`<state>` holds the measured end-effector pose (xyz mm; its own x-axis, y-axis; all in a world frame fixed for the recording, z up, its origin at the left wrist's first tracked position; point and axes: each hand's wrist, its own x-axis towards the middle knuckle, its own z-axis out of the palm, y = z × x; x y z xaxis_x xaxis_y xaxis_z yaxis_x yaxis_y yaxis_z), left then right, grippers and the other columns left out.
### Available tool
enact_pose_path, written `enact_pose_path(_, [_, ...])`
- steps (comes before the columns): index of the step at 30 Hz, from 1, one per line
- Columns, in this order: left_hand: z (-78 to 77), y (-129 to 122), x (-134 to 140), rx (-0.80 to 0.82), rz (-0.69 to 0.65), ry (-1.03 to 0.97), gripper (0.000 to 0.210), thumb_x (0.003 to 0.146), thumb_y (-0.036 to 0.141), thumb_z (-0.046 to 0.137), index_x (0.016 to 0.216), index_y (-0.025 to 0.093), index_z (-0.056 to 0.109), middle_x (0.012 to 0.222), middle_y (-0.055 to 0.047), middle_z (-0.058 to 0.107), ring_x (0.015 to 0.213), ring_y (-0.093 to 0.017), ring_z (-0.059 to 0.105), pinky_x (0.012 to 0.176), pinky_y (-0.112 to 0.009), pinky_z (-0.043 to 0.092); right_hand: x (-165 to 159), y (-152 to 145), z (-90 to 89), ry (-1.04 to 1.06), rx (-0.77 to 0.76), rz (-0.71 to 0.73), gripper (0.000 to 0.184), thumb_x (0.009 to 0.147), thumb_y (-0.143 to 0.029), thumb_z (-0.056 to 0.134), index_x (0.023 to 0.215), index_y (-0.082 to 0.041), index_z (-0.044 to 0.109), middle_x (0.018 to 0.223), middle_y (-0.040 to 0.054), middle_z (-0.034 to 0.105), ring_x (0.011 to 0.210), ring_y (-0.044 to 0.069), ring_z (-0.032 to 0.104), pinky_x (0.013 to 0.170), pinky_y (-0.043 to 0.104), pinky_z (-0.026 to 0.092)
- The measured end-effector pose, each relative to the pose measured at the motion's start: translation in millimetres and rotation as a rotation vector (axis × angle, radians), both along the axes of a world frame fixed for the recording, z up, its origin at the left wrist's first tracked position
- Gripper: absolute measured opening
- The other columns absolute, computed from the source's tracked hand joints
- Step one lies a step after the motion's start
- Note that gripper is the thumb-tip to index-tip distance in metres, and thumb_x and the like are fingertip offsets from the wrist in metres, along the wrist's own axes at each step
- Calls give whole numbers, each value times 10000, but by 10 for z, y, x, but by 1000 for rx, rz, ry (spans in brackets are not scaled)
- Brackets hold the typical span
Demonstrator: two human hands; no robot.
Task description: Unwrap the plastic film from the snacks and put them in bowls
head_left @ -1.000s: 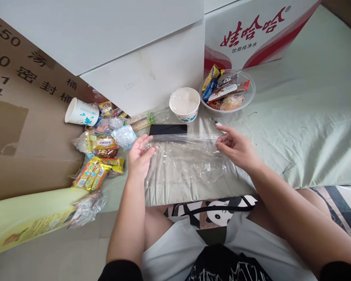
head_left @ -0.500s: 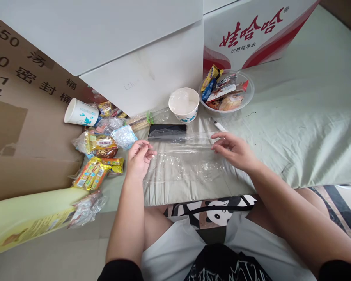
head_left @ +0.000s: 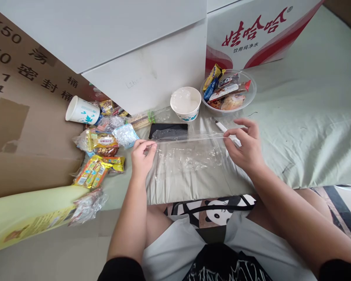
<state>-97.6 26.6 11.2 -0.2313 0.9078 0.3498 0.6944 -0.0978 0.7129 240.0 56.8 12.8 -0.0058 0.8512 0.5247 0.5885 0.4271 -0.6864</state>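
A clear plastic bag (head_left: 190, 156) lies over the green cloth, its upper edge drawn into a fairly straight line between my two hands. My left hand (head_left: 143, 156) pinches the left end of that edge between thumb and fingers. At the other end, my right hand (head_left: 244, 144) grips the corner between thumb and index finger, the other fingers lifted. Just behind the bag's edge is a black phone (head_left: 169, 131), partly seen through the film. A white utility knife (head_left: 221, 126) lies beside my right hand, which hides part of it.
Behind the phone stands a paper bowl (head_left: 187, 103) with clear plastic inside. A plastic bowl (head_left: 252, 91) of wrapped snacks is beside it. At left are a tipped paper cup (head_left: 82, 111), several snack packs (head_left: 102, 142), a yellow jug (head_left: 32, 218) and a cardboard box (head_left: 32, 117). White cartons (head_left: 163, 74) rise behind.
My right hand has moved right and closed its pinch on the bag's corner. The bag's upper edge is straighter and tauter. My left hand has shifted slightly right, its fingers more closed.
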Motion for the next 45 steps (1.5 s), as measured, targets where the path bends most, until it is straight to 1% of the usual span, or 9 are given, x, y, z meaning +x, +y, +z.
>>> enact_pose_path(6, [49,0,8,80,4,-285,306,745,473,769,671,199,654,1088,-85,635,1156,-262,624,1017,-392,514,37,-84,128,522,-541,410,240,917,-468,632,879,-256,525,576,-35,610,691,219,712,859,478,562])
enact_pose_path(11, [269,-68,117,-212,-107,-872,366,684,453,804,628,198,547,544,26,574,413,-101,507,425,-220,452,201,-114,188,905,-1103,931,612,735,-759,693,1065,-270,530,410,-130,433,321,136,490,479,306,476])
enact_pose_path(16, [369,-82,255,-663,-240,-1027,340,694,404,821,691,192,556,339,95,406,238,-32,190,286,-147,165,-46,-107,139,1029,-1083,743,423,813,-577,725,1050,-257,579,828,0,680,726,153,684,733,337,577])
enact_pose_path(19, [332,-46,354,-823,-305,-1006,354,649,372,853,683,179,557,337,94,411,251,-17,180,295,-140,136,-239,-169,78,910,-1282,924,542,817,-510,782,1228,-235,559,1232,98,677,1042,199,707,843,342,588])
enact_pose_path(22, [282,-25,390,-858,-299,-988,347,651,365,854,686,173,567,356,86,435,259,-14,183,294,-153,97,-300,-237,45,781,-1479,1118,672,858,-543,748,1377,-215,474,1190,123,717,927,186,745,718,298,592])
enact_pose_path(30, [228,-90,346,-568,-368,-1320,580,732,689,682,1014,183,712,508,28,595,311,-79,391,334,-218,315,-347,-321,20,692,-1356,1112,269,888,-407,713,855,-183,568,582,-58,620,493,76,579,510,207,464])
enact_pose_path(34, [226,-102,607,-448,-253,-1481,781,781,829,520,1190,185,688,1086,-111,768,882,-211,725,697,-309,583,-451,-346,18,914,-1216,877,328,836,-427,755,840,-212,508,627,-47,641,537,92,611,520,219,455])
enact_pose_path(39, [202,-104,777,-698,-517,-1395,1087,410,857,803,1250,180,670,1430,-197,628,1307,-382,609,924,-425,590,-484,-309,37,857,-1091,651,304,811,-383,758,862,-229,501,691,-16,675,623,125,643,588,272,515])
enact_pose_path(45, [136,-118,693,-721,-417,-1091,504,640,399,917,995,168,644,859,-75,796,575,-139,705,444,-175,463,-427,-303,43,676,-1050,563,306,827,-416,726,883,-235,487,659,-10,692,579,143,665,575,290,548])
